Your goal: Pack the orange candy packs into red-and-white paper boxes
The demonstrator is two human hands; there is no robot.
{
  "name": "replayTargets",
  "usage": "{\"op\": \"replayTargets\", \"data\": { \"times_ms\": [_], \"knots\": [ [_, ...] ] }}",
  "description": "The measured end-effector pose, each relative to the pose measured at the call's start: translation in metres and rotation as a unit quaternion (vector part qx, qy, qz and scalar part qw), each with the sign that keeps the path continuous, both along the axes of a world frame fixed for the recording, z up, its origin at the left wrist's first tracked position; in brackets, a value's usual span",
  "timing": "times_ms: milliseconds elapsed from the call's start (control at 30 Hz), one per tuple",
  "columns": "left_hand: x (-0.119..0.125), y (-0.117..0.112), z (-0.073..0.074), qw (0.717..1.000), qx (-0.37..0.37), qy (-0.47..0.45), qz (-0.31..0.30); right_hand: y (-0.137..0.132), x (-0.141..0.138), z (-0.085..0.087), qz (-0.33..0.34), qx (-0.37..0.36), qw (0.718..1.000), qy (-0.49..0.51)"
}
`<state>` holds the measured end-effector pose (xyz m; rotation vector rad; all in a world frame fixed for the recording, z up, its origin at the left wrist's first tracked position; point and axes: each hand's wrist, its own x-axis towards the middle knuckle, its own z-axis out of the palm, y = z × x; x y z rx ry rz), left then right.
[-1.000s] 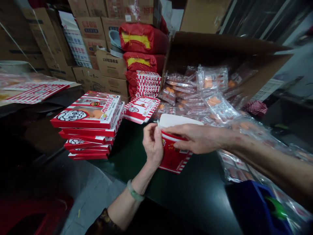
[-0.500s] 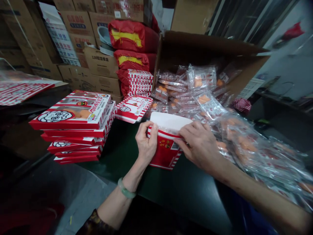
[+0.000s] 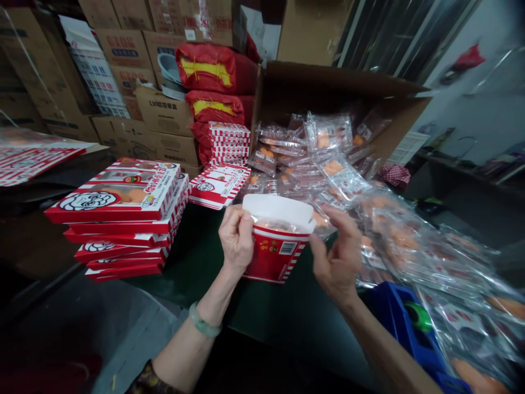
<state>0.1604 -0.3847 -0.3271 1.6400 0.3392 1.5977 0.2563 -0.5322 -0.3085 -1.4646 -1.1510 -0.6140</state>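
A red and white striped carton point(image 3: 274, 258) stands on end on the dark table point(image 3: 287, 317) with its white top flap up. A clear packet with orange contents shows in its mouth. My left hand point(image 3: 237, 241) is closed on the carton's left edge. At the carton's right corner, my right hand point(image 3: 338, 257) pinches the edge with thumb and fingers. A stack of filled red cartons point(image 3: 123, 213) lies to the left.
A heap of clear packets point(image 3: 348, 180) spills from a big cardboard box point(image 3: 328, 87) across the right of the table. Flat cartons point(image 3: 219, 183) lie behind. A blue tape dispenser point(image 3: 410, 328) sits near my right arm. Cardboard boxes and red sacks point(image 3: 209, 65) stand behind.
My right hand came off the carton's top and moved to its right corner. The flap now stands up and a packet shows inside. The view shifted slightly.
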Motion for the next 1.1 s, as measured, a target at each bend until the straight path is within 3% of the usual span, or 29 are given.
{"op": "replayTargets", "data": {
  "times_ms": [67,167,233,333,467,533,700,800,867,967,1100],
  "knots": [
    [-0.001,0.000,-0.001,1.000,-0.017,-0.010,-0.022,0.004,0.002,-0.010,0.090,0.056,0.965,0.241],
    [-0.002,-0.001,-0.002,0.998,-0.046,-0.016,-0.046,0.013,0.004,-0.018,0.234,0.038,0.852,0.467],
    [-0.002,-0.003,-0.003,0.997,-0.059,-0.011,-0.056,0.016,0.004,-0.016,0.290,0.047,0.807,0.513],
    [-0.002,-0.006,-0.003,0.991,-0.111,-0.036,-0.072,0.013,0.005,-0.005,0.332,0.042,0.784,0.524],
    [-0.001,-0.005,0.007,0.944,-0.250,-0.091,-0.195,0.008,0.010,0.008,0.351,-0.032,0.747,0.563],
    [-0.001,-0.001,0.014,0.926,-0.279,-0.089,-0.240,0.010,0.012,0.010,0.338,-0.026,0.760,0.555],
    [0.000,0.009,0.021,0.923,-0.255,-0.098,-0.271,0.016,0.008,0.000,0.315,0.102,0.837,0.435],
    [-0.001,0.011,0.014,0.927,-0.217,-0.130,-0.277,0.014,0.006,-0.006,0.309,0.050,0.883,0.349],
    [-0.002,0.010,0.008,0.938,-0.187,-0.130,-0.263,0.010,0.008,-0.006,0.325,-0.020,0.888,0.326],
    [-0.003,0.009,0.003,0.954,-0.152,-0.065,-0.248,0.002,0.013,-0.002,0.352,-0.076,0.864,0.351],
    [-0.001,0.009,0.005,0.961,-0.133,0.012,-0.243,-0.003,0.016,0.007,0.287,-0.102,0.875,0.377]
  ]
}}
